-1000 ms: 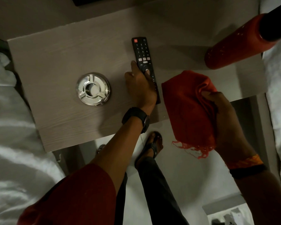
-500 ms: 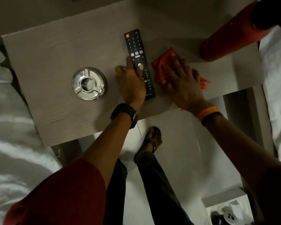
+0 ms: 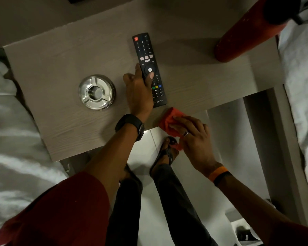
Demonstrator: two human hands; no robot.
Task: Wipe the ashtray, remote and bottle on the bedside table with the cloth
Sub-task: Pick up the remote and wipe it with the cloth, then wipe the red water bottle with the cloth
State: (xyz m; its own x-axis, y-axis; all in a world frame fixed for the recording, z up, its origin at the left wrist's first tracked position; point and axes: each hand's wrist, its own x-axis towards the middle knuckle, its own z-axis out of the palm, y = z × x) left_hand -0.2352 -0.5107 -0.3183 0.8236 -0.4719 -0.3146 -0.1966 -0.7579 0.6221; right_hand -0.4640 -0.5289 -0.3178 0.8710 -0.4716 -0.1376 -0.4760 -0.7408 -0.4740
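The long black button-covered remote lies flat near the middle of the pale wood-grain bedside table, pinned by my left hand, thumb on its round centre pad and fingers along its left edge. Half a second ago my right hand pressed the bunched red cloth on the tabletop right of the remote; now it has dragged it to the near edge, fingers flat on top. I judge that one pass swept the table alone. The round shiny metal ashtray at left and tall red bottle far right stand untouched.
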